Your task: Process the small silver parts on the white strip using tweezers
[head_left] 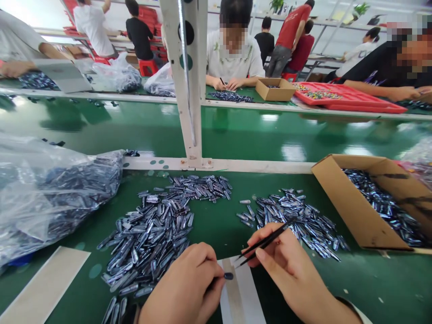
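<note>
My left hand point(189, 285) is closed, pinching a small dark oblong piece point(228, 276) between thumb and forefinger. Black tweezers point(266, 241) are gripped in my right hand point(286, 265), their tips slightly apart just right of that piece. Under both hands lies a white strip with a beige band point(240, 292). A large pile of dark, shiny pieces point(151, 238) spreads beyond and left of my left hand. Another pile point(300, 220) sits just past my right hand.
A clear plastic bag of pieces point(57, 193) bulges at the left, near a beige strip point(47, 285). An open cardboard box point(354, 216) stands at the right. Beyond the white post point(191, 90) and green belt point(246, 130), several people sit or stand; one person point(234, 58) works opposite.
</note>
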Motion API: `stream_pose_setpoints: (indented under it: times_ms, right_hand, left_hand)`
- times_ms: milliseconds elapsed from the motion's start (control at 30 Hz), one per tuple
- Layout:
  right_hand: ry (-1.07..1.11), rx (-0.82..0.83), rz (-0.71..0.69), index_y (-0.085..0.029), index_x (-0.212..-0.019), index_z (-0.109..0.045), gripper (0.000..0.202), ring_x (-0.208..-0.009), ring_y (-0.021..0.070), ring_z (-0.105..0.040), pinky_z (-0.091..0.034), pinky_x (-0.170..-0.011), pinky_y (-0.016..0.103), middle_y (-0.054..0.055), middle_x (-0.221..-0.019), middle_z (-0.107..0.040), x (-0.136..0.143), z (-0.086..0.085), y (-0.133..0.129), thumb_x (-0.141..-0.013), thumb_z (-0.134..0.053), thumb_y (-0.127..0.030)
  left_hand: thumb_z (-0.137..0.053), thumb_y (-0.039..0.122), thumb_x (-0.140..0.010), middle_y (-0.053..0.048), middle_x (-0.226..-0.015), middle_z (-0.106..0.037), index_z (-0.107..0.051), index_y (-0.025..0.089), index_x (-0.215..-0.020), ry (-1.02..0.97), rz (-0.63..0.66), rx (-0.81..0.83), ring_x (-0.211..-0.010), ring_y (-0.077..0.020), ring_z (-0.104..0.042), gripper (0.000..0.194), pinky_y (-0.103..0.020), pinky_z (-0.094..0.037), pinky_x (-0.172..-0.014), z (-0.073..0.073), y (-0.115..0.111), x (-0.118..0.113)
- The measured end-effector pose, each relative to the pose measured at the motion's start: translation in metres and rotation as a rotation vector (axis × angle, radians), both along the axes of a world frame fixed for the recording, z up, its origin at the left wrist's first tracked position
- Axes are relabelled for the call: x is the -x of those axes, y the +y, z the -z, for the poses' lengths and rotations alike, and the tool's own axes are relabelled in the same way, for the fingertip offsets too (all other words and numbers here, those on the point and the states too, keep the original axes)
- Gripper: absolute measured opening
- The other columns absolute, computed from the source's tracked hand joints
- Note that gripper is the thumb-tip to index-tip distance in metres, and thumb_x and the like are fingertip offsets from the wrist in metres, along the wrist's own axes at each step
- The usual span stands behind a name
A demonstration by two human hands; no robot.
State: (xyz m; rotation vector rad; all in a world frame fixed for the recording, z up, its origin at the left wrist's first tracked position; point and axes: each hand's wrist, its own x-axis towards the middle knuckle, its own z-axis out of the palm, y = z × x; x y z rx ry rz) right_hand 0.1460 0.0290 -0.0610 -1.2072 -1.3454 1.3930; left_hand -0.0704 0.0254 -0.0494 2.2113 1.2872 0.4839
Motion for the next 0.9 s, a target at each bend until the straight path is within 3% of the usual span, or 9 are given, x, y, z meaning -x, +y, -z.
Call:
stream_pose_setpoints:
  times_ms: [500, 700, 900]
  right_hand:
    - [-0.084, 0.058, -0.007, -0.025, -0.099, -0.046, 0.027, -0.074, 0.0154, -0.068, -0.062, -0.072, 0.035, 0.003, -0.096, -0.057, 0.0015, 0.003, 0.0029, -0.094, -0.054, -0.049]
    - [-0.118, 0.074, -0.012, -0.024, -0.097, -0.048, 0.025, -0.081, 0.018, -0.069, -0.062, -0.074, 0.035, 0.004, -0.094, -0.06, 0.0007, 0.0033, 0.0029, -0.095, -0.054, -0.048]
    - [-0.081, 0.124, 0.034, -0.024, -0.092, -0.05, 0.035, -0.073, 0.0166, -0.07, -0.063, -0.071, 0.033, 0.003, -0.087, -0.066, 0.0049, -0.003, 0.0058, -0.086, -0.063, -0.055]
  left_hand:
    - [-0.055, 0.005, -0.08, -0.002, -0.087, -0.063, -0.069, 0.02, -0.079, -0.067, -0.037, 0.078, -0.081, -0.0172, -0.063, 0.021, -0.028, -0.053, -0.072, -0.0028, -0.0017, 0.0003]
    - [-0.057, 0.005, -0.079, -0.003, -0.088, -0.064, -0.069, 0.02, -0.078, -0.023, -0.034, 0.1, -0.083, -0.0185, -0.063, 0.02, -0.029, -0.053, -0.073, -0.006, -0.0014, -0.0006]
    - [-0.057, 0.005, -0.079, -0.003, -0.087, -0.064, -0.069, 0.02, -0.076, -0.019, -0.043, 0.085, -0.083, -0.0185, -0.063, 0.02, -0.029, -0.053, -0.073, -0.0079, -0.0025, -0.001]
